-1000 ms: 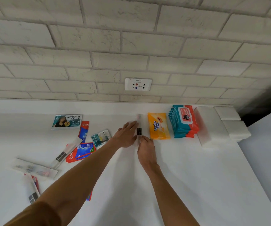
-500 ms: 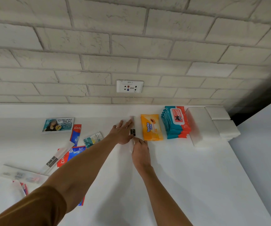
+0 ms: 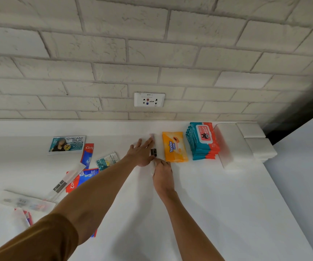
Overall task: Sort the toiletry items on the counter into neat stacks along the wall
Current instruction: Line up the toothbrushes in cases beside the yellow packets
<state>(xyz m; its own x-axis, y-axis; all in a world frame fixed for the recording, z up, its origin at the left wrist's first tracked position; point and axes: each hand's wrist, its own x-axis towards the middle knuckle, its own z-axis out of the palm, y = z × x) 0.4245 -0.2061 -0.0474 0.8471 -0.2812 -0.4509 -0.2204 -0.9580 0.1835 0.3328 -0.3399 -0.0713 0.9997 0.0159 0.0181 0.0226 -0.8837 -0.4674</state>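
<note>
1. Your left hand lies flat on the white counter. Its fingers are straight and spread and rest along the left edge of a slim clear packet with a black label. This hand is released and grasps nothing.
2. Your right hand covers the near end of the same packet, with the fingertips on it. The view does not show whether they pinch the packet or only press it.
3. The slim clear packet lies lengthwise, pointing at the brick wall. It sits just left of the orange Tender Love wipes pack.
4. Right of the orange pack stands a stack of teal-and-red wipes packs. White folded stacks fill the counter's right end, against the wall.
5. Loose items lie well apart to your left:
   - a Cream Silk sachet
   - Colgate sachets
   - a small teal sachet
   - a second clear packet, which lies across the Colgate sachets
   - a blurred clear packet near the left edge
6. A wall socket sits on the brick wall above the slim clear packet.
</note>
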